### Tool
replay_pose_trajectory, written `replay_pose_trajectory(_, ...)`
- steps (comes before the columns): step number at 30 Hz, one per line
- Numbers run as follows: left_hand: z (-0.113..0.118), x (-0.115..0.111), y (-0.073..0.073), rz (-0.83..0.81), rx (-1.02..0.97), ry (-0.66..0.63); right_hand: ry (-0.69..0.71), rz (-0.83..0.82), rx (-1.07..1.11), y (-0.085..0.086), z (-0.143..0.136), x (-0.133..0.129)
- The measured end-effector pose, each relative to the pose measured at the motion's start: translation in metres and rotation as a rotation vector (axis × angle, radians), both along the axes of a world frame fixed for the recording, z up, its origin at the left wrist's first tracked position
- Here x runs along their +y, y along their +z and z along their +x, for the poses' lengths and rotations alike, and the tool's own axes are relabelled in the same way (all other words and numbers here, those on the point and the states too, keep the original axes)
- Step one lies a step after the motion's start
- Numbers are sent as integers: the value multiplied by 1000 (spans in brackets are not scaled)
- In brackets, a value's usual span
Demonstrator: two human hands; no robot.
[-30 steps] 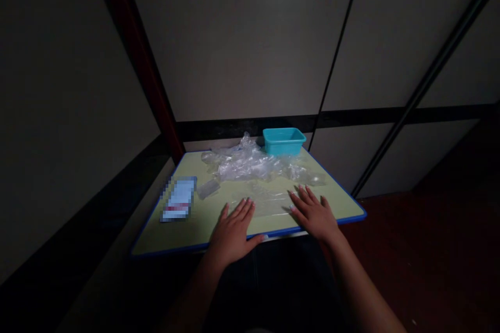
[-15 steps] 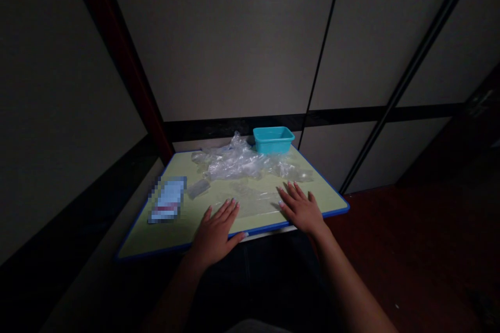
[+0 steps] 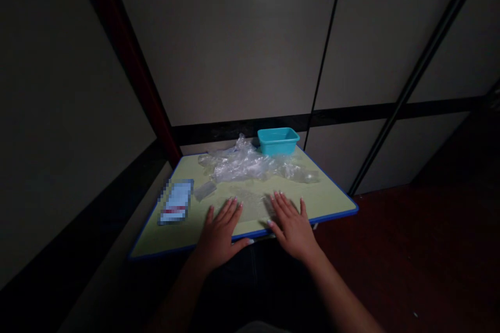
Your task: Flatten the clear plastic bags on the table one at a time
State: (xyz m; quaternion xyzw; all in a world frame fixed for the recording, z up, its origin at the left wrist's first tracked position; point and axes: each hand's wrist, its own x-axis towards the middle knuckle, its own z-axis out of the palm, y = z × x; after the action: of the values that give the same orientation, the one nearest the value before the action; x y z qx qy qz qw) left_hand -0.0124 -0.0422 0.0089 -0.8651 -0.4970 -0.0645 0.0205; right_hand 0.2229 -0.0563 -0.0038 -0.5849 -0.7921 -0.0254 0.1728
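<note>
My left hand (image 3: pixel 219 231) lies flat, palm down, on the near edge of a pale green table (image 3: pixel 324 200) with a blue rim. My right hand (image 3: pixel 291 221) lies flat beside it, fingers spread. Between and just beyond the fingertips of both hands is a flat clear plastic sheet (image 3: pixel 252 203); the fingertips rest on or at its edges. Neither hand grips anything. A heap of crumpled clear plastic bags (image 3: pixel 242 164) sits farther back.
A turquoise plastic tub (image 3: pixel 278 140) stands at the table's far edge by the wall. A small blurred card or packet (image 3: pixel 175 202) lies at the left, with a small clear piece (image 3: pixel 205 190) next to it. Dark panelled walls surround the table; a reddish floor lies to the right.
My right hand has slid left, closer to my left hand. The camera view has shifted slightly; the objects on the table stay put.
</note>
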Motion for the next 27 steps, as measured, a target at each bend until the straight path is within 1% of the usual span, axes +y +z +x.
replay_pose_trajectory(2,3,7,2,6,-8,-38,94,-24,33,4,-21,-4)
replay_pose_trajectory(5,5,20,4,9,-24,-47,133,-71,63,9,-43,1)
replay_pose_trajectory(8,5,32,3,17,-22,-18,130,-99,79,11,-54,13)
replay_pose_trajectory(11,6,39,-2,-20,7,8,132,-149,84,10,-57,22)
replay_pose_trajectory(14,8,41,-5,-65,42,30,119,-183,86,7,-55,25)
replay_pose_trajectory(17,9,40,-5,-82,60,45,97,-196,81,5,-48,26)
replay_pose_trajectory(27,9,39,-5,-86,42,51,-65,-288,-11,13,-7,27)
